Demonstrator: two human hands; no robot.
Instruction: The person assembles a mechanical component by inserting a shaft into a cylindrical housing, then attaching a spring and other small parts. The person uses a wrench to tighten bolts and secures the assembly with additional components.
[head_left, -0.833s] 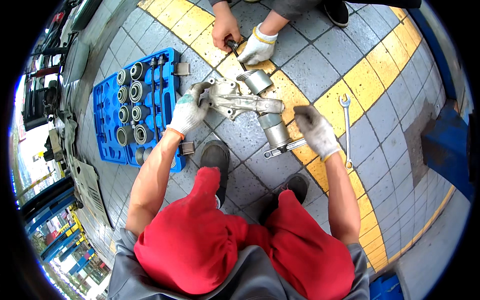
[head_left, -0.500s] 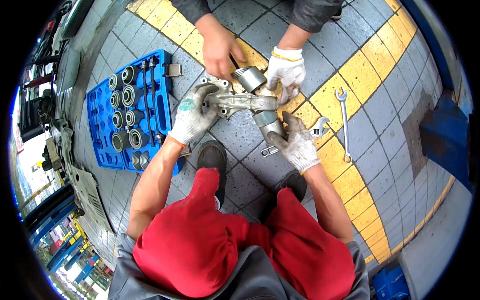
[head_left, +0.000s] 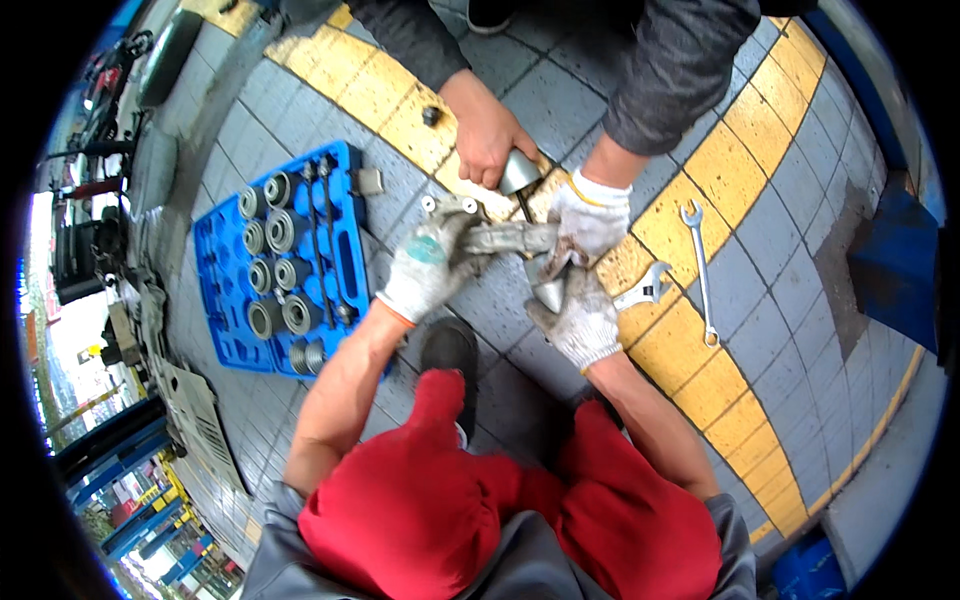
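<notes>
My gloved left hand (head_left: 432, 258) wraps the left end of a grey cast metal arm (head_left: 508, 238). Below the arm's right end, my gloved right hand (head_left: 578, 312) grips a grey metal sleeve (head_left: 546, 284), partly hidden by the fingers. Another person's bare hand (head_left: 487, 130) holds a second metal sleeve (head_left: 518, 173) above the arm. A thin dark rod (head_left: 525, 207) runs from that sleeve down toward the arm. The other person's gloved hand (head_left: 592, 218) covers the arm's right end, close against my right hand.
On the left lies an open blue case (head_left: 351, 250) with several metal sleeves and dark rods. An adjustable wrench (head_left: 640, 288) and a combination wrench (head_left: 701, 270) lie to the right. A small dark nut-like piece (head_left: 431, 116) rests on the yellow floor strip. A blue post base (head_left: 895, 270) stands far right.
The upper sleeve has been drawn away from the arm, baring the rod between them. The other person's gloved hand now meets my right hand. The whole view has shifted slightly.
</notes>
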